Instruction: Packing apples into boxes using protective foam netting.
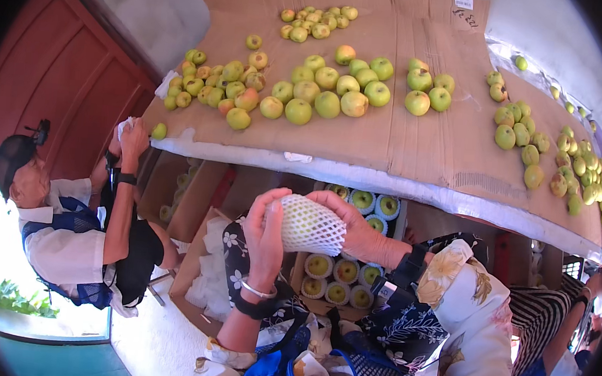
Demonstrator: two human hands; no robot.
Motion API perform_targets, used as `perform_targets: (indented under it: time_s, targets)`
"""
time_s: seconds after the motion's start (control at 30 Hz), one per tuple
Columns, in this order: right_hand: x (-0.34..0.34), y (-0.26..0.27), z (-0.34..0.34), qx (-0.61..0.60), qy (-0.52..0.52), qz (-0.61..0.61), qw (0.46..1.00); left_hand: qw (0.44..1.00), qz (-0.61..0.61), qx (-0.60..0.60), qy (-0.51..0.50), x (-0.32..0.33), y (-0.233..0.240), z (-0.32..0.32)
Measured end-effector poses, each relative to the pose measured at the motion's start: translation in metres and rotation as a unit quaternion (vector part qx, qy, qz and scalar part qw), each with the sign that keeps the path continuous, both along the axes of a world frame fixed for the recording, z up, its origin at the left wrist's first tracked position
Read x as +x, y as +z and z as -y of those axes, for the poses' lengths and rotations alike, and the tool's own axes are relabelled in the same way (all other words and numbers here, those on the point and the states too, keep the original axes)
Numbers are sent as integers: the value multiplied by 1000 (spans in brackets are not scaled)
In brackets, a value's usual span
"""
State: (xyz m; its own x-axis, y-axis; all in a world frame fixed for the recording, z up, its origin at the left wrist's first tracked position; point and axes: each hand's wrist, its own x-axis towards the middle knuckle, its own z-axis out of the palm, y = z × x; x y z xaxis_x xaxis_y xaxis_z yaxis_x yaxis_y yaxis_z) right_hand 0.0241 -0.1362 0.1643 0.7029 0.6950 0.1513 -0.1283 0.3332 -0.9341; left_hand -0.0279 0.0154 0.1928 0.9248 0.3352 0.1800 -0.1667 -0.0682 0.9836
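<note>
Between my left hand (pixel 270 233) and my right hand (pixel 354 225) is a white foam net sleeve (pixel 311 225), with a green apple partly visible through its mesh. My left fingers hold one end, and my right hand grips the other side. Below and behind the hands, a cardboard box (pixel 297 283) holds rows of green-red apples (pixel 318 265), each in a foam net. To the left of my lap, another cardboard box (pixel 185 285) holds white foam sleeves (pixel 212 282).
A cardboard-covered table (pixel 417 144) with groups of loose apples (pixel 327 104) stands ahead, its edge wrapped in pale material. A co-worker (pixel 72 222) sits at the left, hands raised at the table's corner. Another person (pixel 547 322) sits at the right.
</note>
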Motion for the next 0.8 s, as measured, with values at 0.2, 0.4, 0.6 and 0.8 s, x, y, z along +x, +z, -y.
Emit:
perform_targets:
  time_s: [0.2, 0.4, 0.6, 0.8]
  targets:
    - [2, -9, -2, 64, 61, -135, 987, 997, -27, -60, -33, 7, -12, -1]
    - [6, -13, -3, -19, 14, -34, 999, 918, -89, -378, -75, 1, -26, 0]
    - [2, -1, 0, -256, -47, 205, 944, 833, -109, -531, -110, -9, -94, -10]
    - [7, 12, -7, -238, -58, 162, 956, 742, -56, -654, -139, -13, -97, -10]
